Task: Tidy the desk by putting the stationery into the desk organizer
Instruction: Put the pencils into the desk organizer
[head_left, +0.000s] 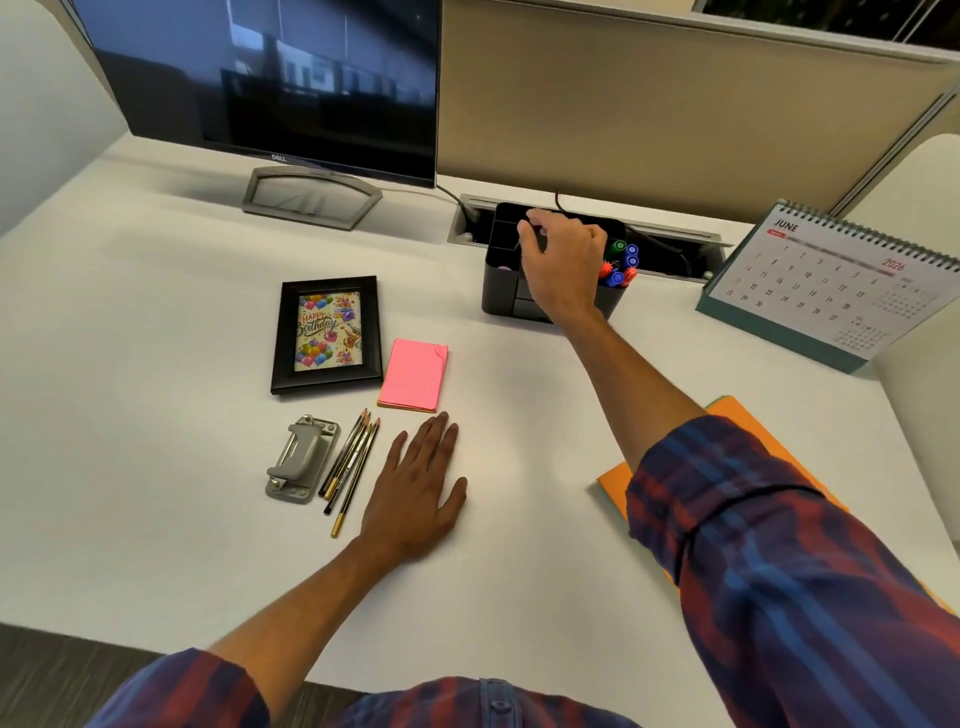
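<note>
A black desk organizer (500, 291) stands at the back of the white desk (156, 322), with several coloured markers (622, 259) in its right compartment. My right hand (563, 265) hovers over the organizer's middle compartments with the fingers curled downward; something small and dark shows at the fingertips, but I cannot tell whether it is held. My left hand (415, 499) lies flat on the desk, fingers apart and holding nothing. Just left of it lie several pencils (350, 465) in a bunch. A pink sticky-note pad (414, 374) sits just beyond its fingertips.
A grey hole punch (301, 460) lies left of the pencils and a black photo frame (327, 332) lies flat behind it. A monitor (270, 88) stands at the back left, a desk calendar (826, 291) at the right, and an orange folder (613, 480) under my right arm. A cable tray (670, 239) runs behind the organizer.
</note>
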